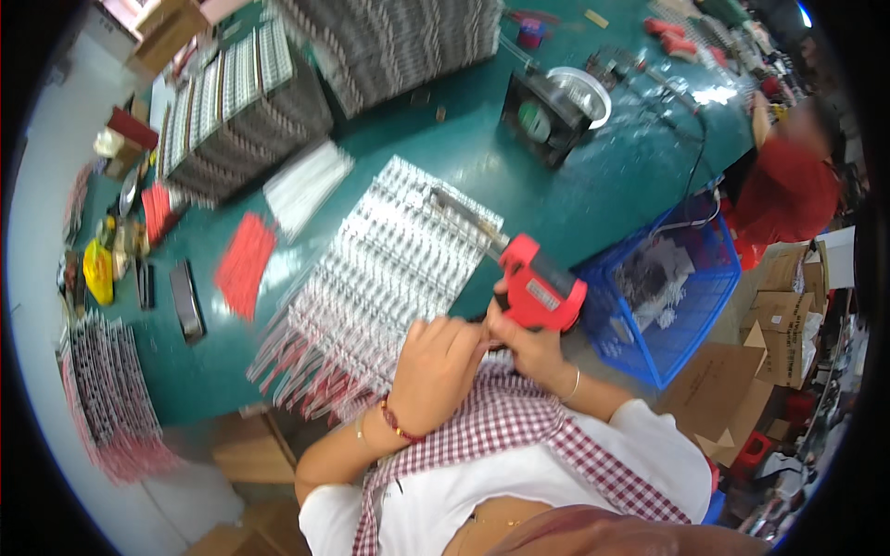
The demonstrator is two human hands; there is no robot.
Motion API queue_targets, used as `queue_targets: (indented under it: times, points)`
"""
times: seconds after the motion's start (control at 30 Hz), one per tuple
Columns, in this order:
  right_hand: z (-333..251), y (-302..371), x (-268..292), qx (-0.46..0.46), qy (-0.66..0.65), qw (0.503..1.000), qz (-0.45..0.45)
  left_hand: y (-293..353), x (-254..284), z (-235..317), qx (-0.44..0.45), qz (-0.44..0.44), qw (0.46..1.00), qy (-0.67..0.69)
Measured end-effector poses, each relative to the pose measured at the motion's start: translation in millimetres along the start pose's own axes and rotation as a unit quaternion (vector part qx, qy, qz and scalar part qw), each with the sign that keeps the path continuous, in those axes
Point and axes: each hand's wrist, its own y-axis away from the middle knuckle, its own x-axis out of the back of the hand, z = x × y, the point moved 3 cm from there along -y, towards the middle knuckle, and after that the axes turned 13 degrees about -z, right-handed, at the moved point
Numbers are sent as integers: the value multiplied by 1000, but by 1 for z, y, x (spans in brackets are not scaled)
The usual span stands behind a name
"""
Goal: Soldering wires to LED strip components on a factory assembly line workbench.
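Note:
In my right hand [536, 350] is a red and black pistol-shaped power tool [536, 289]. Its long metal shaft points away to the far left, over a panel of silvery-white strips [389, 246] lying on the table. My left hand [434, 369] is closed close against my right, near the panel's near edge and in front of my checked apron. What its fingers grip, if anything, is hidden. Red and white wires [311, 385] fan out from the panel's near left edge. Left of it lie a bundle of red wires [246, 264] and a bundle of white wires [308, 190].
Tall stacks of similar panels [246, 116] stand at the back of the green table [454, 153]. A black fan-like unit [542, 116] is at the far right. A blue plastic basket [663, 343] sits beside the table, with cardboard boxes [714, 394] and a person in red [788, 190] beyond.

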Motion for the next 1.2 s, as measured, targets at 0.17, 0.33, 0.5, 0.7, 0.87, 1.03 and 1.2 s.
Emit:
queue_targets:
  times: [0.17,0.33,0.5,0.7,0.87,1.03,1.2]
  points:
    - [7,11,16,26,10,999,18,17,-10,-19,63,32,997,-28]
    - [4,45,58,8,50,999,9,29,-14,-46,132,80,982,-112]
    - [18,93,73,-67,113,991,-34,26,-28,-54,131,121,980,-86]
    - [33,115,83,-127,168,977,-17,23,-28,-73,138,109,981,-81]
    - [38,116,86,-125,242,962,-18,20,-31,-75,131,114,983,-64]
    - [39,119,86,-112,236,965,6,21,-29,-74,119,124,984,-47]
    - [41,122,87,-123,307,944,-21,18,-28,-77,118,106,984,-77]
